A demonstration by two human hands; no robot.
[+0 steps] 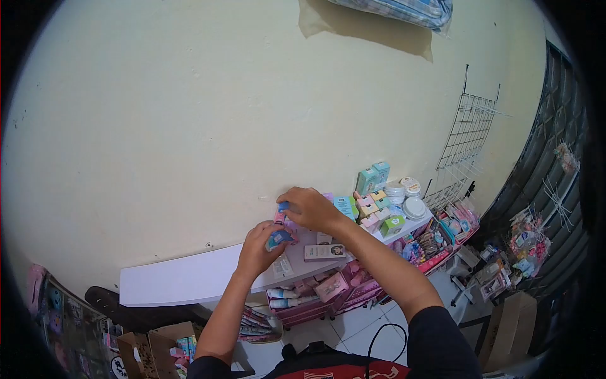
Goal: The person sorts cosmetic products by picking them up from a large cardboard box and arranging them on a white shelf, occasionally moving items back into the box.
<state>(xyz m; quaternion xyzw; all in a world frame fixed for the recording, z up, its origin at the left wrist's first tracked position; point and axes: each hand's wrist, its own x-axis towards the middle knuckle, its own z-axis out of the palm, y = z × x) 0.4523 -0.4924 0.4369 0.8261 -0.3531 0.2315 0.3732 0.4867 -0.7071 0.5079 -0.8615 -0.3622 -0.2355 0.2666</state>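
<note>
My left hand (pixel 255 249) is closed around a small blue and pink package (pixel 279 238) above the white shelf (pixel 183 278). Just above and to the right, my right hand (pixel 309 208) pinches a small pink item with a blue top (pixel 283 206); its exact kind is too small to make out. Below my right forearm lies a pale box with a face printed on it (pixel 324 252). A flat whitish packet (pixel 282 266) rests near the shelf's front edge, beside my left wrist.
Small pastel boxes (pixel 368 210), teal boxes (pixel 367 181) and round white tubs (pixel 414 207) crowd the shelf's right end. Pink bins (pixel 332 287) of goods stand beneath. Open cartons (pixel 165 344) sit lower left; a wire rack (pixel 468 129) leans against the wall.
</note>
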